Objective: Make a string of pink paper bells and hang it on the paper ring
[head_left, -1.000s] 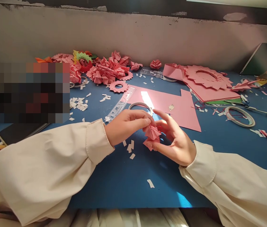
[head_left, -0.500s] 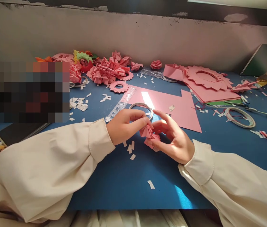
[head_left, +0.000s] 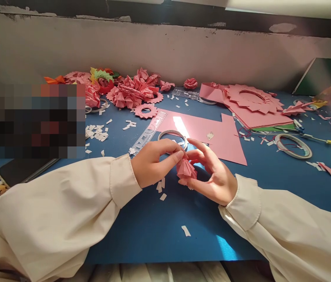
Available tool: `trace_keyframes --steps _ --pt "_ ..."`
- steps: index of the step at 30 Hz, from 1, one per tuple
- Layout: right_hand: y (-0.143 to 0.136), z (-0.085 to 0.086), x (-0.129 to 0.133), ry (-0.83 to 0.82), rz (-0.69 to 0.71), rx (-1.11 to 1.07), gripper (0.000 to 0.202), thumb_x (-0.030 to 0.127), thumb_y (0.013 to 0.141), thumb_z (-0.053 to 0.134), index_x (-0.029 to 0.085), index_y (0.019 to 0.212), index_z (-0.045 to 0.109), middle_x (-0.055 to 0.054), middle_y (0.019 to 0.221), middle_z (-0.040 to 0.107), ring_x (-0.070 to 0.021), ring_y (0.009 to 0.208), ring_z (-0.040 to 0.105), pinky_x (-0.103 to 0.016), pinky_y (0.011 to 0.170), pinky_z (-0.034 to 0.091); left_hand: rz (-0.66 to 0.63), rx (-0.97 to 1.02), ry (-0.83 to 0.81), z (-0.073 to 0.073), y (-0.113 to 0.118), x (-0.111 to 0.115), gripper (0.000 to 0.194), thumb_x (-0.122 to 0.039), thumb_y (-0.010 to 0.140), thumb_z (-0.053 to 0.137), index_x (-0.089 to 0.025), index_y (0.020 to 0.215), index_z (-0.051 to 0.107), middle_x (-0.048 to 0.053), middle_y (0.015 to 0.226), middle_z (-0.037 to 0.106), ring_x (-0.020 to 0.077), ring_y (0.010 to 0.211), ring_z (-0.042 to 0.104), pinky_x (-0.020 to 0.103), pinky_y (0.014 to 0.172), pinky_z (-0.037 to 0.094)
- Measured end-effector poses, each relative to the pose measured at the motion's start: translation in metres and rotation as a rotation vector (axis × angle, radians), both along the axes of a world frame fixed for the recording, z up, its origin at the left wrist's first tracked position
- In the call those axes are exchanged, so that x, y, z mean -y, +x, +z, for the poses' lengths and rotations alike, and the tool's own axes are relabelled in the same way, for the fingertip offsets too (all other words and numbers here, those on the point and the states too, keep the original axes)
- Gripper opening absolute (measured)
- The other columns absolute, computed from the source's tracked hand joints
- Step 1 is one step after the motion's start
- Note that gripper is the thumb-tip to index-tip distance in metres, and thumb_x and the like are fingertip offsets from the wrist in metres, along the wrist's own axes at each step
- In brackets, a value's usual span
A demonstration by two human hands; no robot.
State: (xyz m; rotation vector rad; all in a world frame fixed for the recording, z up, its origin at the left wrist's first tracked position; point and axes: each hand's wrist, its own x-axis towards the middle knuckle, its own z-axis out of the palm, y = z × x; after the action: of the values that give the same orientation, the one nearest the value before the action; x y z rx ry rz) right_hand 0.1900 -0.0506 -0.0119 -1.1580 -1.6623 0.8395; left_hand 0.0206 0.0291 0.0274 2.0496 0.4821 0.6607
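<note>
Between my hands is a small pleated pink paper flower [head_left: 186, 171], held just above the blue tabletop. My left hand [head_left: 159, 161] pinches its top with thumb and forefinger. From the right, my right hand [head_left: 212, 172] curves around it, thumb at the lower edge and fingertips at the upper side. The fingers hide part of the folds. Directly behind my hands lies a roll of tape [head_left: 173, 135], partly covered by my left hand. Beyond it is a cut sheet of pink paper [head_left: 227, 137], with a clear plastic ruler [head_left: 148, 137] along its left edge.
Several folded pink paper flowers [head_left: 130, 94] are heaped at the back left, near a pink ring [head_left: 146, 111]. A large pink paper ring [head_left: 253, 98] lies at the back right. Another tape roll [head_left: 293, 146] is on the right. White paper scraps [head_left: 96, 133] are scattered about; a phone [head_left: 24, 170] lies left.
The pleated top piece has come down over the lower pink folded piece, so they now look like one shape. Both hands keep nearly the same place; the view has shifted slightly.
</note>
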Motion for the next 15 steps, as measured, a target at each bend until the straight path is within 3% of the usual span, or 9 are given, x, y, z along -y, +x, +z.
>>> trace_keyframes --steps 3,7,10,15 --pt "0.000 0.002 0.003 0.023 -0.047 0.041 0.081 0.028 0.069 0.074 0.027 0.136 0.028 -0.008 0.107 0.060 -0.0250 0.104 0.057 -0.047 0.089 0.046 -0.015 0.013 0.111 0.004 0.001 -0.001 0.023 -0.018 0.083 0.044 -0.011 0.067 0.060 0.012 0.078 0.063 0.0201 0.080 0.054 0.034 0.078 0.043" --pt "-0.001 0.006 0.007 -0.069 -0.066 -0.014 0.071 0.027 0.077 0.066 0.033 0.136 0.027 -0.006 0.106 0.062 -0.0196 0.078 0.066 -0.040 0.072 0.057 -0.038 -0.002 0.152 0.007 0.004 0.000 0.023 -0.018 0.084 0.044 -0.013 0.066 0.058 0.011 0.077 0.062 0.0189 0.078 0.053 0.033 0.076 0.042" --pt "-0.002 0.007 0.008 -0.093 -0.077 -0.039 0.063 0.027 0.082 0.061 0.034 0.135 0.028 -0.005 0.105 0.063 -0.0146 0.059 0.066 -0.033 0.058 0.059 -0.029 -0.026 0.140 0.009 0.005 0.001 0.023 -0.020 0.083 0.044 -0.014 0.064 0.056 0.009 0.075 0.061 0.0180 0.076 0.052 0.032 0.074 0.042" --pt "-0.003 0.008 0.008 -0.132 -0.097 -0.054 0.064 0.028 0.080 0.064 0.030 0.134 0.030 -0.004 0.100 0.067 -0.0168 0.071 0.069 -0.030 0.060 0.060 0.039 -0.077 0.048 0.015 0.004 0.003 0.024 -0.018 0.083 0.044 -0.014 0.060 0.052 0.001 0.061 0.051 0.0134 0.063 0.044 0.027 0.064 0.037"
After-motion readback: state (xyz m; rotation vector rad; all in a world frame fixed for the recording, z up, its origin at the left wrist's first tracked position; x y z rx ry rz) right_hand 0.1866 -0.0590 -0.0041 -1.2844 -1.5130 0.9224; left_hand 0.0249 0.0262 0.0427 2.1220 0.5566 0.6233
